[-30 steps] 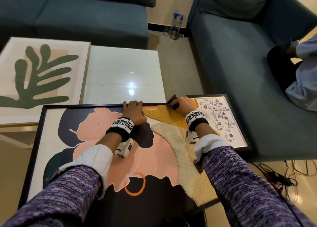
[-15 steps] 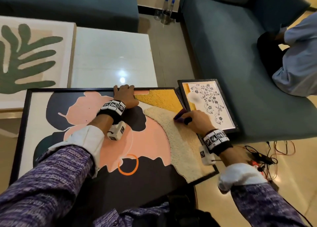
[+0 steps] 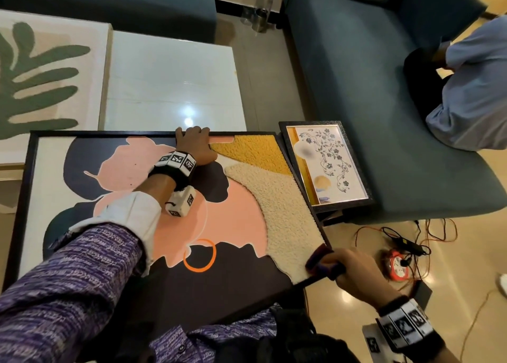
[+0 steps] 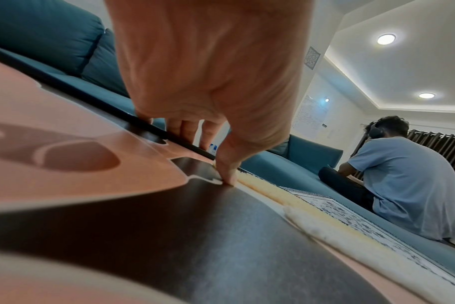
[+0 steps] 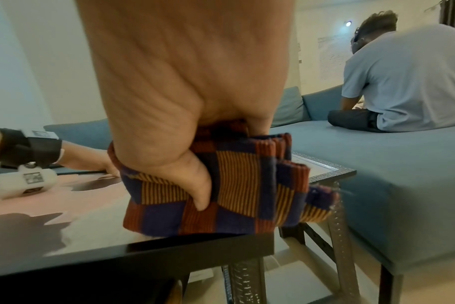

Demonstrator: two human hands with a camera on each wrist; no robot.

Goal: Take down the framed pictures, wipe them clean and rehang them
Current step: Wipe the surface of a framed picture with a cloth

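A large black-framed abstract picture (image 3: 241, 214) in pink, dark and woolly cream lies flat in front of me. My left hand (image 3: 193, 140) grips its far edge, fingers curled over the black frame (image 4: 179, 142) and thumb on the glass. My right hand (image 3: 348, 266) holds a folded checked cloth (image 5: 237, 185) in purple, orange and red, pressed on the picture's near right corner (image 5: 195, 244). A small floral picture (image 3: 326, 165) in a dark frame lies next to it on the right. A leaf picture (image 3: 41, 69) in a pale frame lies at far left.
A white glossy table (image 3: 175, 80) stands behind the large picture. Blue sofas (image 3: 370, 88) run along the back and right, where a person in a light blue shirt (image 3: 472, 93) sits. Spray bottles (image 3: 263, 8) stand on the floor between sofas. Cables and an orange reel (image 3: 397, 264) lie at right.
My right hand has slid the cloth from the picture's far edge down along its right side to the near right corner. The left hand has stayed on the far edge.
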